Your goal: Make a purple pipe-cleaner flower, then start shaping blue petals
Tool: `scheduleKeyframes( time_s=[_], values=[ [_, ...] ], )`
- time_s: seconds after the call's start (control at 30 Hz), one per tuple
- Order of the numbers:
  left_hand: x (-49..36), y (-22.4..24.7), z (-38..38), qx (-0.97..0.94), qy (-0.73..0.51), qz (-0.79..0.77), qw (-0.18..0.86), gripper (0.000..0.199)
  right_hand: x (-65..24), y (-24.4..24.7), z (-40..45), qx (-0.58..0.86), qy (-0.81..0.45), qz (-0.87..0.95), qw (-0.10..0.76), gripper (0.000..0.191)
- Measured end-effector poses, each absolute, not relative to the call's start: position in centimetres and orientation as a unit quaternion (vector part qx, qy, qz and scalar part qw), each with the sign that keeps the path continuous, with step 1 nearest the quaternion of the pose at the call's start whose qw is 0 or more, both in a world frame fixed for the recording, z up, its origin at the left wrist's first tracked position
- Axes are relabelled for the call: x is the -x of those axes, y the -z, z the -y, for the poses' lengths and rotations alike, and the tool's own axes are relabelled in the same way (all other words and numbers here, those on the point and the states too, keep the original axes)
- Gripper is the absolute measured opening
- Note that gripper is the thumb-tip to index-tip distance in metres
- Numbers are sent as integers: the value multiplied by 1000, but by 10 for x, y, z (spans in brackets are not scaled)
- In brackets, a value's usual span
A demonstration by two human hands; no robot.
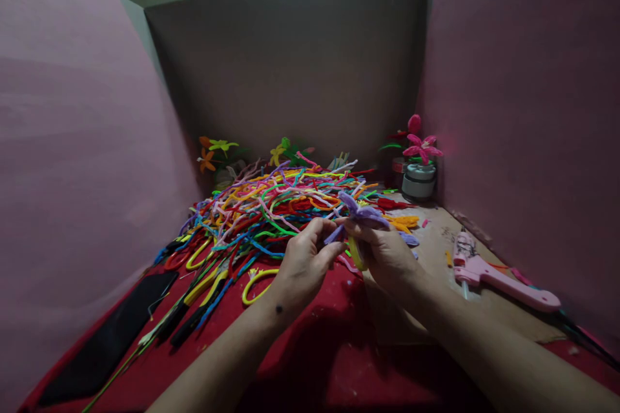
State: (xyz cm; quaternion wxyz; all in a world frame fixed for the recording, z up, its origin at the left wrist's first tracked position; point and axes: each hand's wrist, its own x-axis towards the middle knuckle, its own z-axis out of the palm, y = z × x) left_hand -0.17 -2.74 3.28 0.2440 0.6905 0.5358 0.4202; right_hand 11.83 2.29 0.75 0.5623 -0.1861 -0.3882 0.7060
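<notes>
Head view: pinching, right now, a purple, fuzzy pipe-cleaner flower [372, 215] between the hands, in front of a tangled, many-coloured heap of fuzzy stems [281, 206]. Clamped on it from one side with the left hand [306, 255], from the other with the right hand [385, 251], close together above a red-clothed desk [314, 361]. Below the right fingers, a yellow, fuzzy strip [357, 253]; impossible to tell whether joined on.

Delicate spot, this! Could well crush a petal by squeezing too hard. Could skew the whole bloom by easing off on one side too soon. Might snag, too, on stray stem ends just behind, dragging some of the tangle along. And out on the brown cardboard sheet [400, 322], a pink plastic glue gun [508, 289], near the right forearm [465, 322]: easily knocked by a careless sweep, and, if hot, a likely burn.
</notes>
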Motion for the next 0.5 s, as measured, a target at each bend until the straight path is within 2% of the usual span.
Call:
scheduleKeyframes(
  time_s=[0.13, 0.23, 0.33, 0.5],
  values=[
    [5, -18, 26, -777, -323, -530, -105, 24, -117, -6, -24, 243, -671, 385, 585, 14],
    [4, -8, 25, -772, -237, -522, -273, 29, -116, -7, -21, 247, -660, 377, 601, 10],
    [4, -5, 22, -768, -210, -527, -297, 23, -115, -5, -19, 241, -665, 373, 601, 10],
    [2, -2, 18, -777, -273, -539, -176, 21, -114, 5, -22, 258, -627, 423, 602, 10]
  ],
)
